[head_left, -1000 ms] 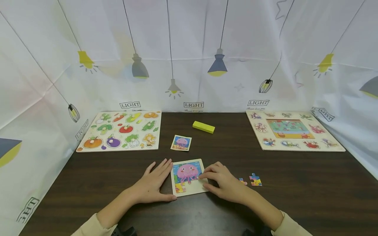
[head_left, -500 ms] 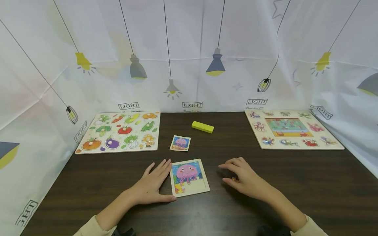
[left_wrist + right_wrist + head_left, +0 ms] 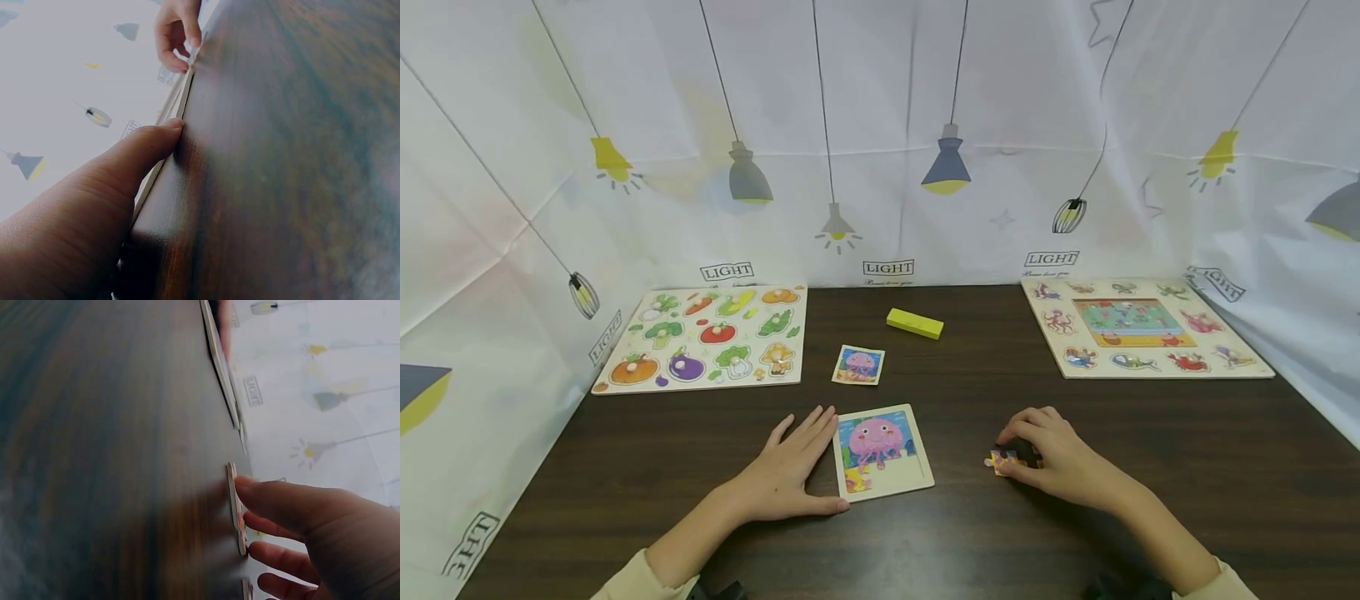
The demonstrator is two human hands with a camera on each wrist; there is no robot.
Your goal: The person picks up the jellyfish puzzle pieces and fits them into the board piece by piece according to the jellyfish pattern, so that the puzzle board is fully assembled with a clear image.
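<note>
My left hand (image 3: 782, 471) lies flat, fingers spread, with fingertips and thumb at the left edge of a small wooden puzzle board (image 3: 898, 477). Pink jellyfish pieces fill the board's upper part and lower left corner; its lower right shows bare wood. To the right, my right hand (image 3: 1063, 462) bends loosely over a puzzle piece (image 3: 998, 463) on the table. In the right wrist view, the thumb tip meets that piece (image 3: 235, 509), with the fingertips close beside it. A second puzzle piece (image 3: 246, 590) lies under the hand, mostly hidden in the head view.
A jellyfish picture card (image 3: 858, 366) lies behind the board, with a yellow block (image 3: 914, 323) farther back. A vegetable peg puzzle (image 3: 752, 333) stands back left, a sea-animal board (image 3: 1052, 342) back right. A white curtain (image 3: 880, 100) printed with lamps hangs behind.
My right hand has moved right, away from the board, to the loose puzzle pieces, and its thumb has come down to one. My left hand has stayed at the board's edge.
</note>
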